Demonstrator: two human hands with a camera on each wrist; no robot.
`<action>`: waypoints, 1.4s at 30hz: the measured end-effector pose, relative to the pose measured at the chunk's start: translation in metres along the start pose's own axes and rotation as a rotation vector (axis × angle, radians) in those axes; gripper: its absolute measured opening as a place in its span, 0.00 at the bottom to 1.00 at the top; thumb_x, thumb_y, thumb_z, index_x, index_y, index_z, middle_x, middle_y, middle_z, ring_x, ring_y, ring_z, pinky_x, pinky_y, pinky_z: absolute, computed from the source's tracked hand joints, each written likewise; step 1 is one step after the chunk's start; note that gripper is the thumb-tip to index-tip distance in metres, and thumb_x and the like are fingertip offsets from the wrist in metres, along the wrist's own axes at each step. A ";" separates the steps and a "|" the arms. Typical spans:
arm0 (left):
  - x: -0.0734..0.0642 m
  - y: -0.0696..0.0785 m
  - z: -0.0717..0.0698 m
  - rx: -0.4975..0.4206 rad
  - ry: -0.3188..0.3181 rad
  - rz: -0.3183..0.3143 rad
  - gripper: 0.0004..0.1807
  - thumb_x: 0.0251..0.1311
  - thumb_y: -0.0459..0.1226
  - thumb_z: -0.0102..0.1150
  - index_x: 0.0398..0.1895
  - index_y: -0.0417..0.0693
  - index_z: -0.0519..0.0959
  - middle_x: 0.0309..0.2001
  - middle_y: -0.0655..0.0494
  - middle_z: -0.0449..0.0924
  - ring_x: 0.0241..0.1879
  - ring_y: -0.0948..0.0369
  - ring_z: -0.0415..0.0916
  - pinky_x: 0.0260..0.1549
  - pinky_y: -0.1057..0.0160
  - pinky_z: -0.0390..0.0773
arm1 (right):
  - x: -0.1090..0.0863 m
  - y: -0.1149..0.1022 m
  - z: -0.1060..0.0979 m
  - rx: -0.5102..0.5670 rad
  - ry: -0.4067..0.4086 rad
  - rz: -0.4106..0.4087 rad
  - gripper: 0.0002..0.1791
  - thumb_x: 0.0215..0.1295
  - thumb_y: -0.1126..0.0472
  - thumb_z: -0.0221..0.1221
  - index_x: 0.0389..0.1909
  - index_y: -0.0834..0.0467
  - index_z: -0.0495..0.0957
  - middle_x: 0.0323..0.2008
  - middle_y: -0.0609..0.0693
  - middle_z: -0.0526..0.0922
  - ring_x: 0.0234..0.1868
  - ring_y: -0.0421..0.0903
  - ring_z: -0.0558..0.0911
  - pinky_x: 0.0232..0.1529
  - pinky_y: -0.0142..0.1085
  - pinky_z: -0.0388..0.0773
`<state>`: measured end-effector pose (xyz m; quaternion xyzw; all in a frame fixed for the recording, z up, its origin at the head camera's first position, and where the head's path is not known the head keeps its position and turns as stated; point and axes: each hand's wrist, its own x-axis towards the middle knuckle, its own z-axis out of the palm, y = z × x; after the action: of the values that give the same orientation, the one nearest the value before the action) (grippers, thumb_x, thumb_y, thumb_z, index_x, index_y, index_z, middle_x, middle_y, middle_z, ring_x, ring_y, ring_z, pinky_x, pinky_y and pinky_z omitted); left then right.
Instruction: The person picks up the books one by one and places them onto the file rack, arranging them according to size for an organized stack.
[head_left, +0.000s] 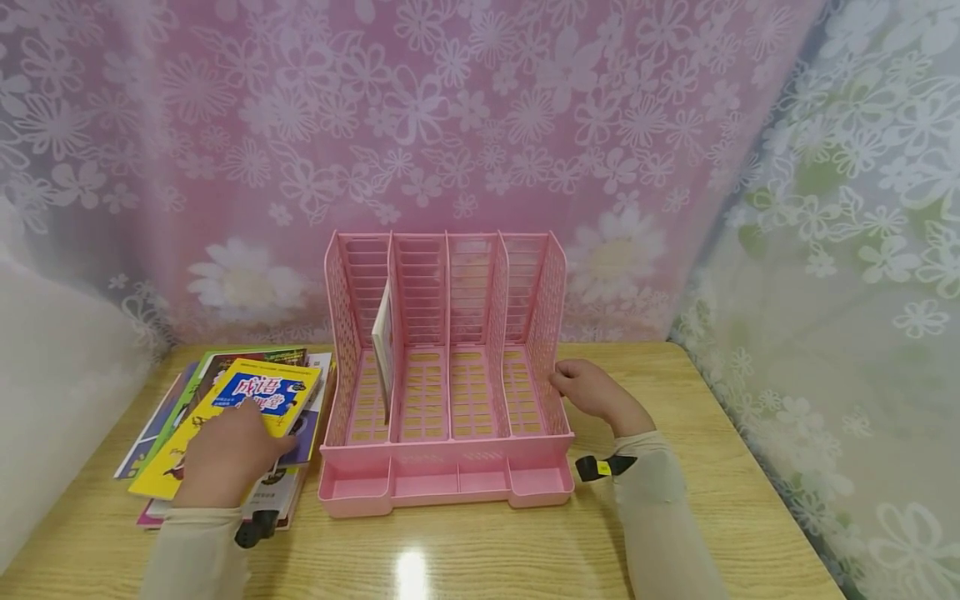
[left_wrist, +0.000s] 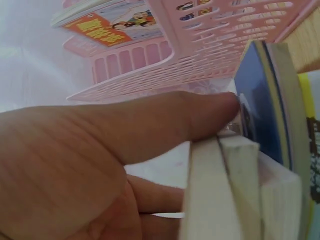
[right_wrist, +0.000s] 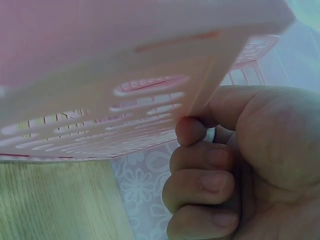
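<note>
A pink desktop file rack [head_left: 450, 454] with upright dividers and small front trays stands on the table. One thin book [head_left: 384, 354] leans in its left slot. To the left, my left hand [head_left: 228, 454] rests over a yellow book [head_left: 255, 371] on top of a book pile. In the left wrist view, the thumb [left_wrist: 175, 117] stretches straight across the page edges of several books [left_wrist: 210, 195]; the fingertips are hidden behind them. My right hand [head_left: 600, 396] pinches the rack's right side wall [right_wrist: 150, 112], its other fingers curled in the right wrist view.
The wooden table [head_left: 480, 558] ends at the back against a pink floral curtain [head_left: 480, 125]. Pale floral fabric [head_left: 862, 292] hangs along its right side. A white surface [head_left: 52, 400] borders the left. The book pile stands close beside the rack.
</note>
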<state>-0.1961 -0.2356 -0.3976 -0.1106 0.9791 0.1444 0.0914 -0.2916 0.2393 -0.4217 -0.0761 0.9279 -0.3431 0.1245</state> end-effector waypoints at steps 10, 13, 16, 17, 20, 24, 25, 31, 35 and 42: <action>-0.025 0.001 -0.021 -0.038 0.135 0.139 0.15 0.67 0.47 0.59 0.31 0.46 0.83 0.21 0.55 0.74 0.22 0.55 0.69 0.18 0.58 0.63 | 0.001 -0.001 0.001 -0.016 0.001 -0.017 0.18 0.82 0.54 0.48 0.38 0.59 0.82 0.47 0.54 0.85 0.46 0.50 0.79 0.48 0.49 0.76; -0.033 0.005 -0.027 -0.086 0.254 0.178 0.17 0.70 0.46 0.53 0.24 0.49 0.79 0.18 0.57 0.71 0.19 0.56 0.66 0.16 0.59 0.59 | 0.000 -0.001 0.000 -0.016 0.003 -0.035 0.18 0.82 0.55 0.48 0.33 0.59 0.79 0.38 0.52 0.82 0.36 0.48 0.75 0.39 0.43 0.72; -0.037 0.009 -0.030 -0.154 0.385 0.184 0.21 0.73 0.44 0.49 0.18 0.50 0.71 0.15 0.57 0.66 0.16 0.56 0.62 0.15 0.59 0.57 | 0.000 0.000 0.000 0.003 0.001 -0.052 0.18 0.82 0.57 0.48 0.28 0.58 0.74 0.28 0.50 0.72 0.28 0.46 0.66 0.32 0.41 0.65; -0.037 0.009 -0.031 -0.173 0.437 0.188 0.22 0.74 0.43 0.48 0.16 0.50 0.68 0.13 0.57 0.65 0.14 0.56 0.61 0.14 0.59 0.57 | 0.000 0.000 0.000 0.010 0.001 -0.056 0.19 0.82 0.57 0.48 0.27 0.58 0.72 0.26 0.49 0.69 0.27 0.46 0.64 0.31 0.40 0.63; -0.036 0.010 -0.031 -0.227 0.625 0.187 0.23 0.75 0.41 0.47 0.16 0.49 0.67 0.11 0.56 0.63 0.12 0.55 0.58 0.14 0.58 0.55 | -0.001 0.000 0.000 0.025 0.002 -0.064 0.19 0.81 0.57 0.48 0.26 0.57 0.70 0.24 0.48 0.64 0.25 0.45 0.62 0.29 0.40 0.61; -0.029 0.009 -0.028 -0.361 0.872 0.153 0.22 0.75 0.42 0.48 0.23 0.40 0.79 0.16 0.44 0.77 0.14 0.48 0.67 0.12 0.64 0.56 | -0.001 0.000 0.001 0.027 0.003 -0.062 0.19 0.81 0.57 0.49 0.25 0.57 0.70 0.24 0.48 0.65 0.25 0.45 0.62 0.30 0.39 0.62; -0.027 0.009 -0.027 -0.405 0.914 0.148 0.22 0.75 0.43 0.48 0.29 0.37 0.82 0.21 0.41 0.82 0.17 0.45 0.73 0.12 0.67 0.57 | -0.001 0.000 0.001 0.026 0.004 -0.062 0.19 0.81 0.57 0.49 0.26 0.57 0.71 0.24 0.48 0.66 0.25 0.45 0.62 0.30 0.39 0.62; -0.017 0.007 -0.022 -0.494 0.909 0.132 0.25 0.77 0.47 0.48 0.51 0.35 0.85 0.45 0.36 0.87 0.37 0.41 0.84 0.19 0.70 0.71 | 0.000 -0.003 0.002 0.027 0.008 -0.063 0.18 0.81 0.57 0.49 0.27 0.58 0.72 0.27 0.49 0.71 0.27 0.46 0.64 0.31 0.40 0.63; -0.024 0.003 -0.028 -0.408 0.866 0.120 0.21 0.72 0.43 0.53 0.37 0.33 0.86 0.37 0.38 0.82 0.36 0.45 0.76 0.22 0.58 0.67 | 0.001 -0.004 0.002 0.027 0.003 -0.068 0.18 0.81 0.58 0.49 0.27 0.58 0.73 0.25 0.48 0.68 0.26 0.45 0.63 0.30 0.40 0.62; -0.044 0.002 -0.044 -0.288 0.681 0.105 0.18 0.67 0.42 0.55 0.46 0.37 0.84 0.25 0.46 0.81 0.17 0.53 0.67 0.13 0.58 0.58 | 0.000 -0.005 0.001 0.024 0.000 -0.053 0.18 0.81 0.58 0.49 0.27 0.58 0.73 0.24 0.48 0.65 0.26 0.45 0.63 0.29 0.39 0.62</action>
<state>-0.1610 -0.2382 -0.3465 -0.1134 0.9275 0.2400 -0.2634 -0.2912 0.2350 -0.4196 -0.0991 0.9214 -0.3573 0.1163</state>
